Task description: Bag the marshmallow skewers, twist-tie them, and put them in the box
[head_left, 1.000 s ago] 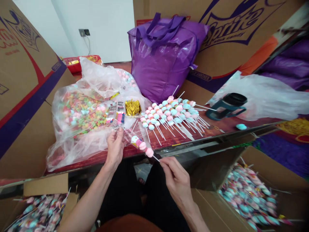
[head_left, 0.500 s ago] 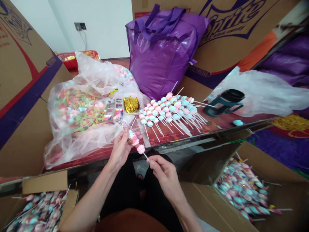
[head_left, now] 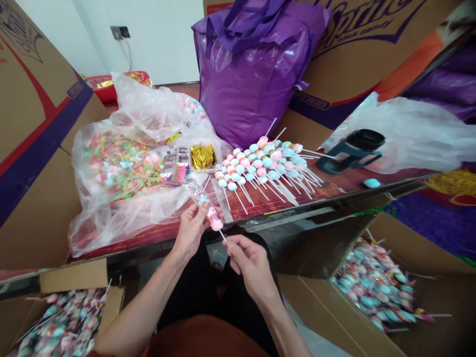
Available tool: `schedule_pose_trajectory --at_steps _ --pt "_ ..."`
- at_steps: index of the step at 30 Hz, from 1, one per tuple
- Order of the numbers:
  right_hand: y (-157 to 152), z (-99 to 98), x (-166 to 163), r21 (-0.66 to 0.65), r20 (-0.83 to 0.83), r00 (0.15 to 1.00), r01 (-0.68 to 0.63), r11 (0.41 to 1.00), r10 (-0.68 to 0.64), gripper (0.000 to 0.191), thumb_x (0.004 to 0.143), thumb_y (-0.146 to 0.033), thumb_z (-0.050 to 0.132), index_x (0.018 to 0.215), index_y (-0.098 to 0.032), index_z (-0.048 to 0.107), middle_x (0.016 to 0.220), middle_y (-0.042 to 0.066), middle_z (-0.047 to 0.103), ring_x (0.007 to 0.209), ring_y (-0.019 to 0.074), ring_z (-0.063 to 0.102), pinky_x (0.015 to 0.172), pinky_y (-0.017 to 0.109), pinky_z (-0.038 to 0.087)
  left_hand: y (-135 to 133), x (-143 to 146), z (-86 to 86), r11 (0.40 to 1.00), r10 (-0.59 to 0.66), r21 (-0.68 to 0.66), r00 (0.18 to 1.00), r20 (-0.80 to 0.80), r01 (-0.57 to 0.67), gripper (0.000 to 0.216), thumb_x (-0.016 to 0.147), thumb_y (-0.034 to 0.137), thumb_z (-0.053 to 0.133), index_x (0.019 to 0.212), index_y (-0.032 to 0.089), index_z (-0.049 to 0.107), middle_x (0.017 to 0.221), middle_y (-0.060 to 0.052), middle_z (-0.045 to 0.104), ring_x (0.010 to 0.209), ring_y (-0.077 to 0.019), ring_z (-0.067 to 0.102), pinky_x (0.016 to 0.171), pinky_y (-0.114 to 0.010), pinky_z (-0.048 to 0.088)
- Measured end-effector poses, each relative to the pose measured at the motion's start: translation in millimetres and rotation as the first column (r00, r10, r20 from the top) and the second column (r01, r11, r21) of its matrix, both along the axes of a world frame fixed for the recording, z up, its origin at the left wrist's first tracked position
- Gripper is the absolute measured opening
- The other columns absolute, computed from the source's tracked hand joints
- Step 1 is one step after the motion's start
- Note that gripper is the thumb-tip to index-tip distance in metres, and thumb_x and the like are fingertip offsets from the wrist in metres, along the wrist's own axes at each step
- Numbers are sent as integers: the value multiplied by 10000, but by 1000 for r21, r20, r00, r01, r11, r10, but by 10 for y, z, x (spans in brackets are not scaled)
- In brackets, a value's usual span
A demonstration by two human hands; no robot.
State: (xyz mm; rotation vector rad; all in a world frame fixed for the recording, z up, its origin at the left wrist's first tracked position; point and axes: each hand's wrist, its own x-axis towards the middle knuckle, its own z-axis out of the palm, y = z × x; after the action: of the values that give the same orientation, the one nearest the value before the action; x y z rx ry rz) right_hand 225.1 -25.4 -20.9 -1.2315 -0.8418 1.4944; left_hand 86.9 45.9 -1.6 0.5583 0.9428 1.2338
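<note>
Fingers of the left hand (head_left: 192, 227): closed on a clear wrapper (head_left: 193, 187), thumb uppermost. Fingers of the right hand (head_left: 247, 260): pinched together on the white stick of one candy stick (head_left: 216, 224).

Candy stick: held at the near edge of the tabletop (head_left: 353, 184), left of its middle. Long axis set diagonally; candy end pointed away and leftward, bare stick pointed back toward the right hand. Pink lower candy seen at the wrapper's mouth.

Step in hand, as judged: sleeving of the candy. A firm hold on the wrapper and a steady push along the axis seem called for, without the film being torn.

Remaining items, left to right:
- Open carton (head_left: 74, 275), below the near left corner; candies on sticks contained.
- Clear plastic bag (head_left: 89, 218), spread toward the left edge; small coloured sweets held inside.
- Printed packets (head_left: 182, 166), laid beside the bag.
- Gold ties (head_left: 203, 156), heaped just right of the packets.
- Candy skewers (head_left: 264, 163), piled mid-tabletop, most sticks turned toward the near edge.
- Dark mug (head_left: 351, 153), stood toward the right edge.
- Blue sweet (head_left: 372, 183), placed close to the near edge.
</note>
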Motion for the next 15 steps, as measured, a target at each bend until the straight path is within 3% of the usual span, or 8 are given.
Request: schedule_pose_trajectory --at_steps 4,6,9,12,15 --pt "11 47 -70 183 235 969 35 982 -79 234 888 -395 642 850 -174 710 660 -18 519 517 71 381 451 202 285 -41 4 35 991 -128 -25 992 8 129 437 695 492 830 880 128 673 800 -82 747 760 -208 726 730 -322 568" --pt "10 49 -99 199 264 958 59 978 -111 236 892 -394 637 856 -172 708 675 -10 550 519 75 393 448 203 295 -63 0 33 984 -173 -37 985 16 174 426 699 483 830 877 126 678 802 -86 746 758 -203 720 727 -317 563" --pt "45 11 -192 120 144 969 183 976 -199 258 831 -419 712 810 -166 670 655 -12 582 472 66 388 413 197 292 -119 36 2 986 -164 -31 986 25 165 407 711 478 824 855 126 682 775 -77 732 713 -174 693 687 -286 548" --pt "118 -24 -321 47 -54 934 356 933 -353 318 736 -421 799 803 -186 596 650 -21 612 440 65 405 388 188 305 -195 112 -26 986 -166 -12 986 16 166 384 714 466 823 833 124 695 687 -42 682 602 -132 619 548 -233 498" --pt "127 -18 -377 40 -102 934 349 936 -343 314 748 -412 792 847 -197 586 648 -29 617 454 74 430 405 188 329 -233 146 -23 988 -156 -16 988 4 156 367 738 467 799 834 123 719 629 -17 632 496 -88 496 420 -194 389"
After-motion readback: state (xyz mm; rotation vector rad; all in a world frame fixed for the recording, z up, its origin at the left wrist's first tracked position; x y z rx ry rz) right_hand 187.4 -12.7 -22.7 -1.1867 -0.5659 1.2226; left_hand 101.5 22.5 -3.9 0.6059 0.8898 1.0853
